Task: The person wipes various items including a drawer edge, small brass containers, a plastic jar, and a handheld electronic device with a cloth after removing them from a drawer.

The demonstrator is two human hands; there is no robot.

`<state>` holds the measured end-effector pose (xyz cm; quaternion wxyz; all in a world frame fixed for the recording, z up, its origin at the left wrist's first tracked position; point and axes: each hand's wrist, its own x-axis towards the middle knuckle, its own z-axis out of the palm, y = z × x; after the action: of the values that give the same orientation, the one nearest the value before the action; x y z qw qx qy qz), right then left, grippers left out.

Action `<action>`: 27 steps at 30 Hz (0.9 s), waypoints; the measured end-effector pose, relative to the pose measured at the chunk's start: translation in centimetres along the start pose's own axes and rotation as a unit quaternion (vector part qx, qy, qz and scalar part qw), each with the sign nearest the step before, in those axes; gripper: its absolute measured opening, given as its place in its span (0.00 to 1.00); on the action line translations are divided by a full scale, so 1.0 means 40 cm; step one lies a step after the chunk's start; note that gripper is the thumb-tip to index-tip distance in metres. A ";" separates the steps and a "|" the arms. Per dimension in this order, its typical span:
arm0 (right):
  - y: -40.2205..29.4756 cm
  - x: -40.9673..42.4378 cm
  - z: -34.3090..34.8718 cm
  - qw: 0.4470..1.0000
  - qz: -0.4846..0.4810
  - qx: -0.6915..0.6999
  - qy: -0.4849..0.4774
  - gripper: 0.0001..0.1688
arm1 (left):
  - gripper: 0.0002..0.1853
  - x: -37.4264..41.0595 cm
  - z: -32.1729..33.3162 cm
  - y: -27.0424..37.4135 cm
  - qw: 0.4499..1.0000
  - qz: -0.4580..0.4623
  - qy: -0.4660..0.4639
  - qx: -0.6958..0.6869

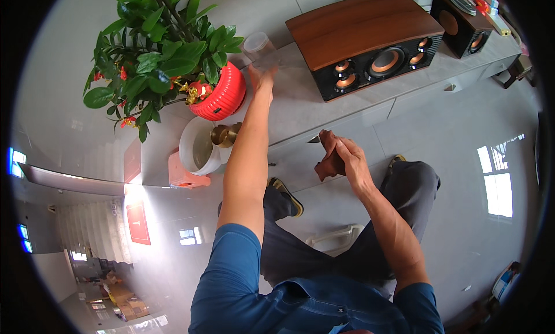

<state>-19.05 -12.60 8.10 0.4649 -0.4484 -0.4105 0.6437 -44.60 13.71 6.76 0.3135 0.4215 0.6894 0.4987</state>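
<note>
My left hand (262, 77) reaches far forward over the grey cabinet top and touches the lower end of a clear plastic jar (256, 47) with a whitish lid. Whether its fingers close round the jar cannot be told. Right of centre, my right hand (352, 157) grips a crumpled reddish-brown cloth (331, 156) above the floor, in front of the drawers. Left of my left forearm stands a red ribbed flowerpot (221, 95) with a leafy green plant (169, 61). Beside that forearm, partly hidden by it, are brass-coloured cups (222, 136) at a white basin (186, 145).
A large wood-topped speaker (364, 26) and a smaller speaker (463, 30) stand on the cabinet (295, 113). The basin rests by a pink plastic stool (184, 173). Drawer handles project from the cabinet front. Part of a white seat frame (338, 241) shows between my legs.
</note>
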 end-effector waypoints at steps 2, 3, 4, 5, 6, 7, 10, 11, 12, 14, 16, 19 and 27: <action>0.002 0.003 0.008 0.999 -0.036 -0.029 -0.009 0.22 | 0.62 0.083 0.019 -0.030 0.999 0.024 0.018 -0.029; 0.016 0.010 0.002 0.992 -0.087 -0.091 0.019 0.20 | 0.63 0.095 0.065 -0.024 0.999 0.032 0.033 -0.027; 0.026 0.015 -0.001 0.978 -0.137 -0.151 0.044 0.19 | 0.63 0.101 0.103 -0.001 0.998 0.041 0.050 -0.025; 0.028 0.019 -0.004 0.955 -0.171 -0.236 0.048 0.18 | 0.63 0.104 0.138 0.020 0.996 0.050 0.068 -0.021; 0.024 0.005 0.018 0.928 -0.204 -0.309 0.031 0.17 | 0.61 0.160 0.101 -0.040 0.987 0.069 0.146 0.020; 0.023 0.007 0.014 0.889 -0.235 -0.391 0.035 0.17 | 0.62 0.170 0.115 -0.041 0.987 0.084 0.133 -0.006; 0.046 0.011 -0.001 0.916 -0.171 -0.363 0.011 0.18 | 0.60 0.198 0.127 -0.044 0.981 0.120 0.138 -0.059; 0.052 0.008 -0.006 0.925 -0.149 -0.350 0.003 0.19 | 0.58 0.199 0.126 -0.051 0.982 0.121 0.135 -0.053; 0.050 0.007 -0.008 0.921 -0.150 -0.359 0.012 0.19 | 0.57 0.200 0.122 -0.045 0.982 0.124 0.133 -0.049; 0.045 -0.004 -0.011 0.914 -0.153 -0.375 0.024 0.19 | 0.53 0.183 0.107 -0.047 0.983 0.129 0.124 -0.043; 0.026 -0.005 -0.021 0.911 -0.129 -0.390 0.031 0.19 | 0.48 0.120 0.098 -0.008 0.984 0.141 0.100 -0.043; 0.009 -0.005 -0.041 0.921 -0.107 -0.372 0.036 0.18 | 0.44 -0.077 0.057 0.098 0.989 0.123 0.033 -0.080; 0.001 -0.031 -0.067 0.994 -0.071 -0.055 0.061 0.21 | 0.46 -0.500 -0.155 0.088 0.962 0.235 -0.136 -0.033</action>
<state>-16.29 -13.52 7.62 0.5084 -0.4813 -0.4470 0.5568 -39.96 -6.27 12.26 0.2921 0.6247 0.5053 0.5188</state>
